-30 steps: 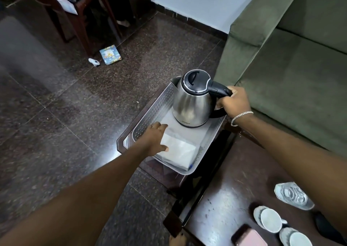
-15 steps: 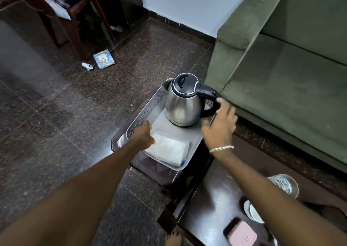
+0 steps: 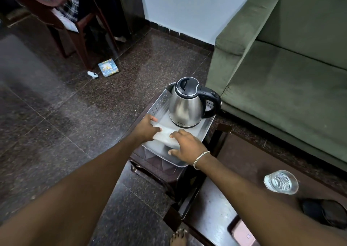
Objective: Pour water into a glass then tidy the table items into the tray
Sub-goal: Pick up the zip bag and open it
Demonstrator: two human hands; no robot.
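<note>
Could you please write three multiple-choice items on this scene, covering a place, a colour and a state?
1. Where does the stainless steel kettle with black handle stand?
A. in the perforated metal tray
B. on the sofa
C. on the floor

2. What colour is the sofa?
A. red
B. green
C. white

3. What is the clear drinking glass doing?
A. lying tipped over
B. held in a hand
C. standing upright on the dark wooden table

Answers: 1 A, its base sits inside the tray walls; 2 B, olive upholstery; 3 C, its rim faces up, both hands away.
</note>
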